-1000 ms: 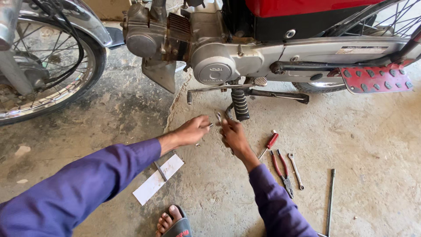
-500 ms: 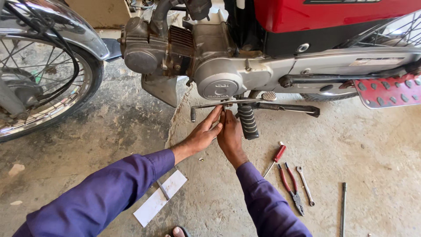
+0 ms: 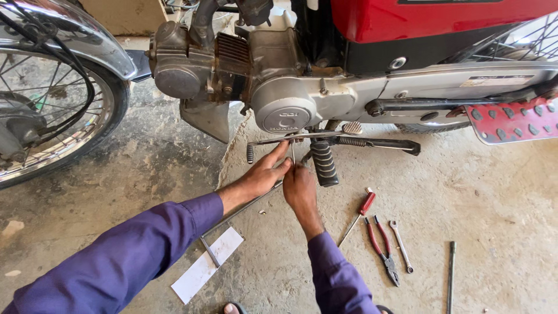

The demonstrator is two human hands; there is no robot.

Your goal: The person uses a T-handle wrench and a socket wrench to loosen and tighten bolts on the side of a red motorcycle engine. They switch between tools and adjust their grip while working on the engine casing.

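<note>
A red motorcycle stands on a concrete floor, its grey engine case [image 3: 285, 107] straight ahead. My left hand [image 3: 264, 172] reaches up under the engine, fingers stretched toward the thin gear lever rod [image 3: 279, 140]. My right hand [image 3: 299, 185] is beside it, closed around a thin metal tool or rod that points up at the same spot below the case. A black ribbed footrest [image 3: 323, 163] hangs just right of both hands. Both arms wear purple sleeves.
The front wheel [image 3: 52, 116] is at left. On the floor at right lie a red-handled screwdriver [image 3: 360, 210], red pliers [image 3: 382, 249], a small spanner [image 3: 401, 245] and a metal rod [image 3: 450, 276]. White card pieces [image 3: 206, 264] lie near my left sleeve. A red rear footplate [image 3: 511, 121] sticks out at right.
Both hands have risen from the floor area up to the underside of the engine, and the view has moved closer to the motorcycle.
</note>
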